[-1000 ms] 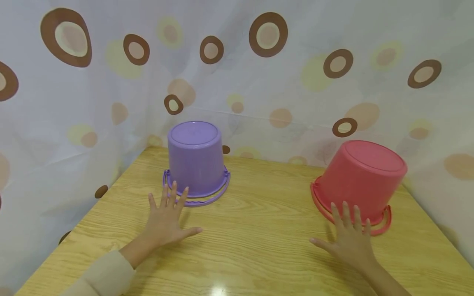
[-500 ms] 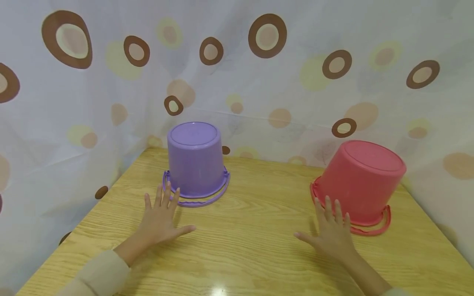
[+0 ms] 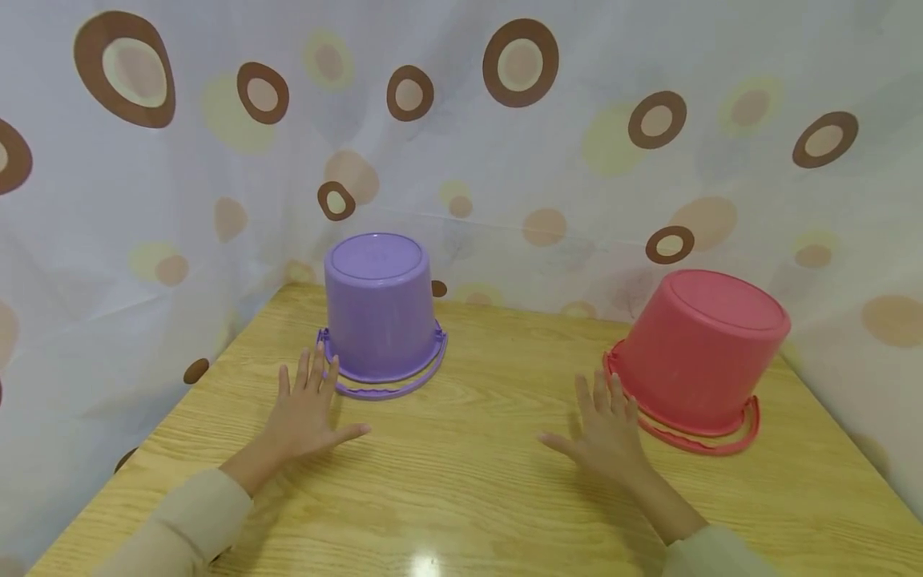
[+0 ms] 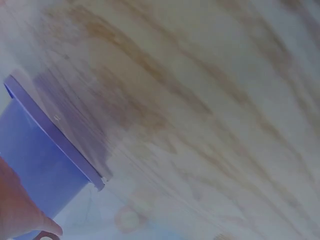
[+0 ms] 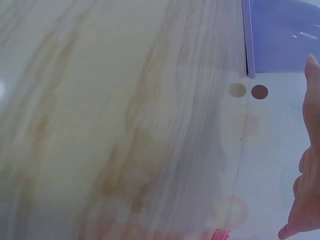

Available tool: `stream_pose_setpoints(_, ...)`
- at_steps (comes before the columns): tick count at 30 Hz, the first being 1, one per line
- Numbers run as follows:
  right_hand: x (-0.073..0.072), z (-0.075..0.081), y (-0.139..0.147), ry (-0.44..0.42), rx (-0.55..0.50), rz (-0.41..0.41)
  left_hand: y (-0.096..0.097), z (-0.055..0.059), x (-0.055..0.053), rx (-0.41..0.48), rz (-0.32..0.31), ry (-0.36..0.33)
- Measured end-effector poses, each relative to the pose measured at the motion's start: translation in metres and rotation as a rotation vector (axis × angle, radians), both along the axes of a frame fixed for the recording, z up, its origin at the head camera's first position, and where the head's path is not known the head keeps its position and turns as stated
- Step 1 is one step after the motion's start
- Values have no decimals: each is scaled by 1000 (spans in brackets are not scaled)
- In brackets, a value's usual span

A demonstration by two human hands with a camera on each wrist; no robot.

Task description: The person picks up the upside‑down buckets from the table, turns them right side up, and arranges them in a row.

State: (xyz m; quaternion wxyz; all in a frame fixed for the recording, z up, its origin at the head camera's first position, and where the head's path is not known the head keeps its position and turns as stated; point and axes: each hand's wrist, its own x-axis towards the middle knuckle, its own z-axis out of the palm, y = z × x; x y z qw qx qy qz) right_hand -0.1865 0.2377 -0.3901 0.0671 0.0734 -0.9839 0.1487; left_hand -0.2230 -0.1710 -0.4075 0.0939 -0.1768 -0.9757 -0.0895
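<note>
A purple bucket (image 3: 378,320) stands upside down at the back left of the table, its handle (image 3: 385,393) lying round the front of its rim. At the right, a red bucket (image 3: 703,361) is also bottom up and slants rightward in the head view. My left hand (image 3: 301,417) spreads its fingers over the tabletop, fingertips overlapping the purple bucket's handle in that view. Fingers likewise spread, my right hand (image 3: 604,429) is just left of the red bucket. Neither hand holds anything. The left wrist view shows the purple bucket's side (image 4: 42,155) beside my hand.
Both buckets rest on a yellowish wood-grain table (image 3: 476,481). A pale curtain (image 3: 461,160) with brown and yellow circles hangs behind the table and along its left and right sides.
My right hand has moved left, from in front of the red bucket to beside it. My left hand has drifted slightly left and away from me. Both buckets have stayed put.
</note>
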Motion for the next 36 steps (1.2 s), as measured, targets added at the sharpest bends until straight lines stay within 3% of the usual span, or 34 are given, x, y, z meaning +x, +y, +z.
stream_pose_setpoints(13,-26,3,-32,-36,-61,20,-14,-4,-18,61,29,-89)
stream_pose_setpoints(20,-40,3,-42,-75,-63,30,-22,-4,-26,40,63,-116)
stream_pose_setpoints(29,-59,1,-55,-90,-86,62,-30,-2,-31,45,20,-120)
stream_pose_setpoints(36,-70,-1,-67,-138,-105,83,-37,-2,-40,-14,-11,-127)
